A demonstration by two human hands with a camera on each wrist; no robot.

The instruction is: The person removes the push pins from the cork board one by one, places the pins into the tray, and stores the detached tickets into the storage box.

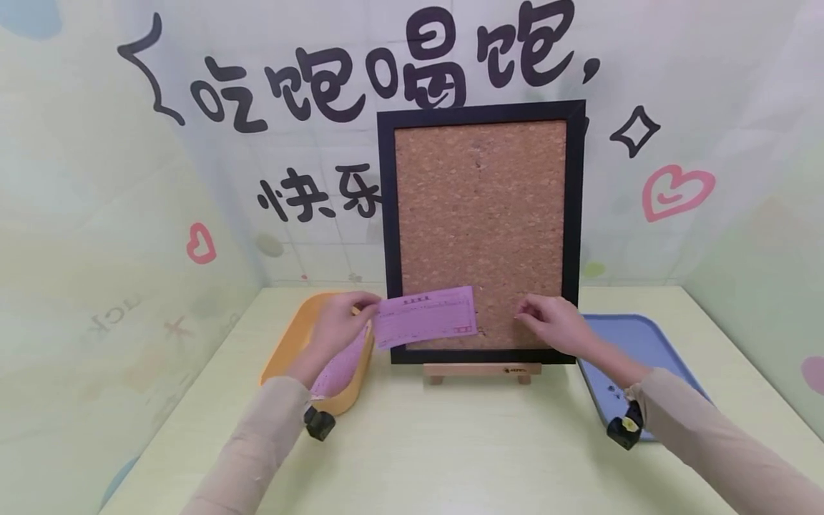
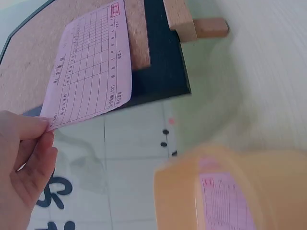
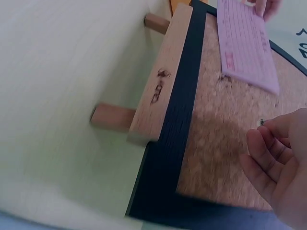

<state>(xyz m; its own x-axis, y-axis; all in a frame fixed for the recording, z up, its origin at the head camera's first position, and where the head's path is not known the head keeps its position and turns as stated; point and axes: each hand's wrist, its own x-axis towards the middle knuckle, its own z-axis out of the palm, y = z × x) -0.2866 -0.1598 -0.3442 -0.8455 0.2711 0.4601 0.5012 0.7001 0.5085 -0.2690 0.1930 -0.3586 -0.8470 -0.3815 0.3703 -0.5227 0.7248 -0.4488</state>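
Observation:
A pink receipt slip, printed with a ruled table and a red box, is pinched at its left edge by my left hand. It lies in front of the lower left part of the cork board, which has a black frame. In the left wrist view, the thumb and fingers of the left hand grip one corner of the slip. My right hand pinches a small shiny thumbtack between thumb and forefinger, close to the cork. The tack is tiny, so its exact shape is unclear.
On the left stands an orange basket with more pink slips inside. A blue tray with several small dark pieces lies on the right. A wooden easel stand supports the board, near the patterned back wall.

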